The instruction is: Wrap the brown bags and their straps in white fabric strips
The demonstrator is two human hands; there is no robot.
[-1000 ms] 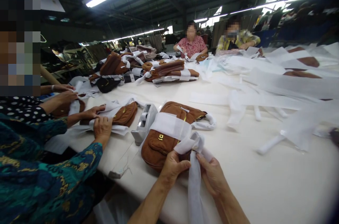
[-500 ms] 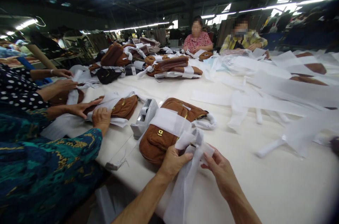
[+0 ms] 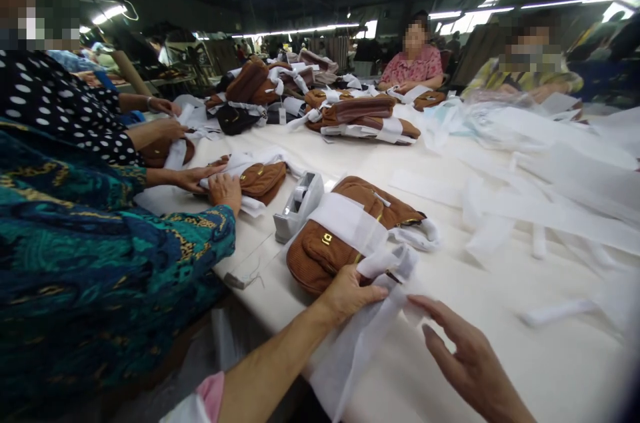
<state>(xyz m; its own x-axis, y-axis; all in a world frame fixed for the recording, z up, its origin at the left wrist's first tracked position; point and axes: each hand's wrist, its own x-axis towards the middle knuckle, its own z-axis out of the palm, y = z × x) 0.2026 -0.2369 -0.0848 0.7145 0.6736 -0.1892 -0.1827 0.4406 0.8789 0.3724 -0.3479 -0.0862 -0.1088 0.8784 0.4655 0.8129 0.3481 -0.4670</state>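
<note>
Two hands work here: the left hand (image 3: 350,293) pinches the white non-woven wrap (image 3: 361,336) against the brown corduroy bag (image 3: 317,260), the right hand (image 3: 467,360) open beside it.

A brown corduroy bag (image 3: 320,263) lies flat on the table (image 3: 565,370), with a small gold clasp (image 3: 327,238) on its front pocket and a zip running along the top. A wide white non-woven strip (image 3: 345,220) crosses its middle, and the loose end bunches at the near edge, then trails down over the table's near side.
</note>
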